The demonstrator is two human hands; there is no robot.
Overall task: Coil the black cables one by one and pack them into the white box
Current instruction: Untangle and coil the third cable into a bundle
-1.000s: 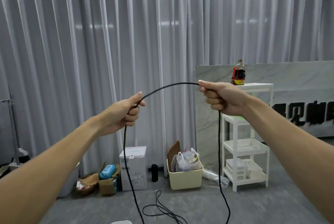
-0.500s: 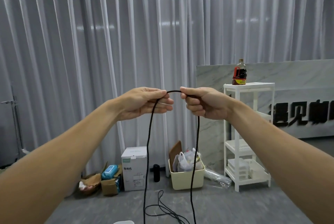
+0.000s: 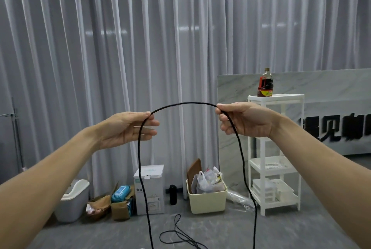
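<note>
Two hands hold one black cable (image 3: 181, 104) at mid-frame. Left hand (image 3: 124, 128) pinches it between thumb and nearly straight fingers; right hand (image 3: 244, 119) grips it with curled fingers. Between them the cable arches upward; both strands hang to the lower edge. More cable (image 3: 178, 234) lies on the floor (image 3: 281, 232), bottom centre.

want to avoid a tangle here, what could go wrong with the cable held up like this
The left hand only pinches the black cable at thumb and fingertip, other fingers straight, so the strand may slip. Both long tails hang to the floor, where more cable lies in loose loops; they might snag or knot as the right hand gathers the coil.
</note>
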